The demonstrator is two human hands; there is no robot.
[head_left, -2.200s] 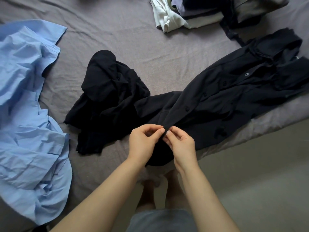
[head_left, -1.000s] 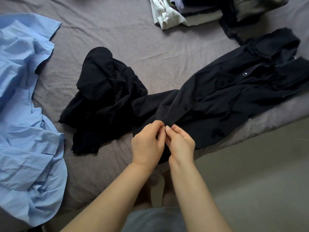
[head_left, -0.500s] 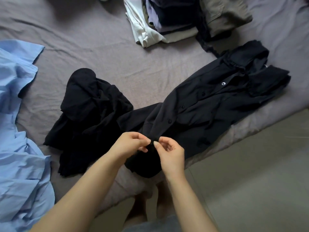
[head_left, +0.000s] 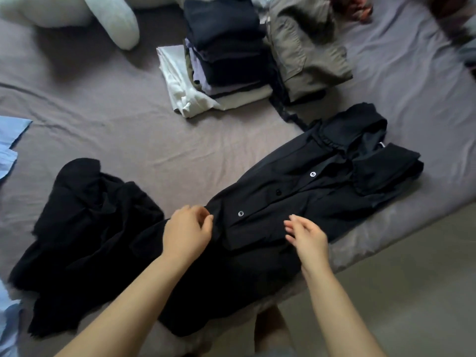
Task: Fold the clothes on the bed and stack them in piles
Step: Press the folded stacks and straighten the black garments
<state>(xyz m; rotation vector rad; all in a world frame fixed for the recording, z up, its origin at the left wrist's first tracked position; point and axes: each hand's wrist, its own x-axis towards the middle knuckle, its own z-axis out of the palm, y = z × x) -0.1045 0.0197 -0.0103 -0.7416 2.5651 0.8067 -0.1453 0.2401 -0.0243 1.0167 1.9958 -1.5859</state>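
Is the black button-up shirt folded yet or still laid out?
Laid out, not folded: the black shirt lies full length across the bed, collar and button placket showing.

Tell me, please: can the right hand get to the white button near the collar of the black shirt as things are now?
Probably yes. The right hand hovers open over the black shirt, and the white button lies uncovered further up the same placket. Nothing sits between them; the stack of folded clothes is further off.
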